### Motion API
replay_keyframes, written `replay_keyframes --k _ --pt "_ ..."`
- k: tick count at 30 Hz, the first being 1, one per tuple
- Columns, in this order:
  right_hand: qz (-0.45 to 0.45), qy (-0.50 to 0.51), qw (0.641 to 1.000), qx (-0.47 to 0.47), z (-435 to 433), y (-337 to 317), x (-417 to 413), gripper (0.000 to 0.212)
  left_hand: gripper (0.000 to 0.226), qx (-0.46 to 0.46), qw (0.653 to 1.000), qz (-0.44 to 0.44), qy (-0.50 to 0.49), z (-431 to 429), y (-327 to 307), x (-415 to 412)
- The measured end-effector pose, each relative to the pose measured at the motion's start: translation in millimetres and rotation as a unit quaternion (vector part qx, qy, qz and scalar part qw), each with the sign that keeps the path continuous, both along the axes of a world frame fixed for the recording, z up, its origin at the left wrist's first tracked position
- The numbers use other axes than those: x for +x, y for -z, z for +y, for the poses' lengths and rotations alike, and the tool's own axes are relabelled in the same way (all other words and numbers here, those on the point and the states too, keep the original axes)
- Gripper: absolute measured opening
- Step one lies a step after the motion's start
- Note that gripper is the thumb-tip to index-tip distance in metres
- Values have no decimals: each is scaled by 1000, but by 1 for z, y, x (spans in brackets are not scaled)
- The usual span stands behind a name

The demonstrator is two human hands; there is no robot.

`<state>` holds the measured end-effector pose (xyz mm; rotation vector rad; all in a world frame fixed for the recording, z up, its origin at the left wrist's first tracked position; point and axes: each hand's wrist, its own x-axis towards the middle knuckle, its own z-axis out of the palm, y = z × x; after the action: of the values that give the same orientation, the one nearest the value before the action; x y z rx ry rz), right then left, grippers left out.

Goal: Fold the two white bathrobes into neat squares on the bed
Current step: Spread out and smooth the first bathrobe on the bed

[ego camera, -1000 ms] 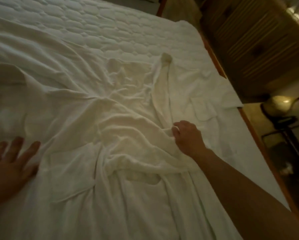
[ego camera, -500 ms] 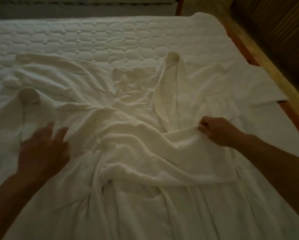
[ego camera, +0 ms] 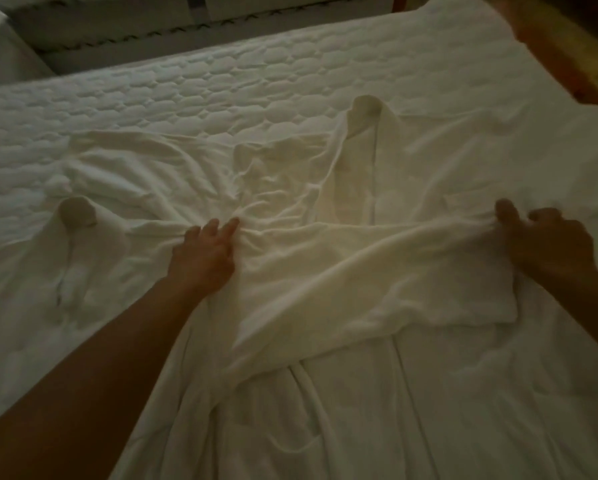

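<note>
Head view: two white robes are laid side by side on the bed (ego camera: 221,74), both unfolded. The right robe (ego camera: 377,271) lies collar-up, its collar (ego camera: 365,109) pointing toward the far edge of the bed. The left robe (ego camera: 75,258) lies just beside the right robe, on its left, and partly overlaps it; its collar (ego camera: 77,211) is also seen.

A folded panel of the right robe is stretched across its chest, below the collar. The right end of the panel is pinched by the right hand (ego camera: 547,244), with fingers clenched on the cloth. The left end is pressed by the left hand (ego camera: 204,258); its fingertips (ego camera: 233,225) are dug into a gather of fabric, but whether cloth is actually gripped cannot be told.

The step in hand is judged to be flattening this cross fold. For a clean result, the panel should be drawn taut outward from the collar line on both sides with equal tension, so that the upper edge runs straight. The gather under the left hand should be smoothed before release. The left robe should be kept clear of the fold, since overlapping cloth is likely to be dragged along.
</note>
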<state>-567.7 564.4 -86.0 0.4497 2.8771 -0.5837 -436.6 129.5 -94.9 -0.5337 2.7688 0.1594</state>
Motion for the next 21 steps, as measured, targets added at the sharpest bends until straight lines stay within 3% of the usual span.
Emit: replay_keyframes --k 2,6,10,15,18,21 --pt "-4 39 999 -31 6 -4 5 93 52 4 1000 -23 19 -6 4 -8" --pt "-25 10 996 -85 2 -6 35 65 36 -16 998 59 -5 -1 7 -12" --pt "-67 32 987 -140 -3 3 53 64 30 -26 994 102 -5 9 16 -11" --pt "-134 80 944 -290 4 3 54 59 21 -22 988 152 1 9 23 -4" --pt "23 -4 995 -98 32 -10 40 55 18 -31 986 163 1 10 19 -7" --pt "81 -89 993 -12 51 -7 42 49 19 -39 987 155 0 12 20 -9"
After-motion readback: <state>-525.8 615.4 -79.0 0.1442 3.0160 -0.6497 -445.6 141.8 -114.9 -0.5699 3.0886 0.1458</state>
